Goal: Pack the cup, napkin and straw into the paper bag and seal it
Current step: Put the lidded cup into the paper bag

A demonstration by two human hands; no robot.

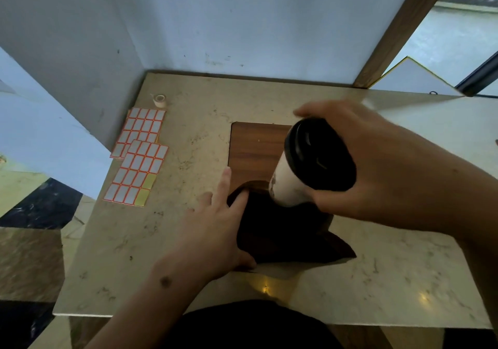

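Observation:
A white paper cup (288, 181) with a black lid (320, 154) is tilted, its base at the dark mouth of the brown paper bag (285, 238). My right hand (377, 165) grips the cup around its lid end. The bag lies on the marble counter (161, 254) with its opening facing away from me. My left hand (215, 227) holds the bag's left edge, fingers spread along the rim of the opening. No napkin or straw is visible.
Two sheets of red-bordered white labels (140, 157) lie at the left of the counter, with a small roll of tape (159, 100) behind them. A wooden inset panel (256, 149) sits behind the bag. Walls close off the back and left.

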